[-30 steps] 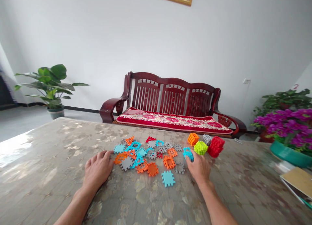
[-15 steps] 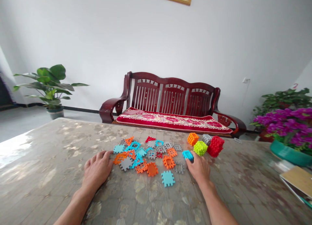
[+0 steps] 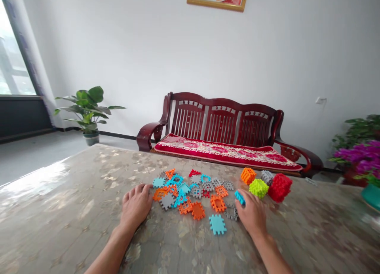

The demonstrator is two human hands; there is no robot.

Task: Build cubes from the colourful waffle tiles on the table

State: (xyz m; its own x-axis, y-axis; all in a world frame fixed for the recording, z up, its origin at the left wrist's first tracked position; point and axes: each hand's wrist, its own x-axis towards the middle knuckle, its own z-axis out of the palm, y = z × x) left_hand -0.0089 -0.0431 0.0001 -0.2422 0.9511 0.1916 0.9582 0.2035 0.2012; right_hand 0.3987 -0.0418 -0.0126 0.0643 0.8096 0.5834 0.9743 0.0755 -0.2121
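My left hand (image 3: 137, 204) lies palm down on the table, fingers stretched, beside the left edge of a spread of interlocking plastic building tiles (image 3: 198, 211) in orange, blue, grey and red. My right hand (image 3: 252, 212) rests right of the spread with its fingers wrapped round a blue interlocking block (image 3: 240, 198), most of it hidden by the hand. A light-blue square tile (image 3: 217, 224) lies nearest me, apart from the others. Just beyond my right hand sit a lime-green block (image 3: 258, 188), an orange block (image 3: 248, 176), a grey block (image 3: 267, 177) and a larger red block (image 3: 280, 187).
The patterned table (image 3: 178, 250) reaches to a dark red wooden bench (image 3: 222, 119) with a red floral cover (image 3: 228, 150). Purple flowers (image 3: 360, 157) in a teal pot (image 3: 371, 196) stand at the right edge. A potted plant (image 3: 89, 111) is on the floor at left.
The view has swung left, so everything sits further right in the picture. My right hand now covers more of the blue block. My left hand stays flat beside the tiles.
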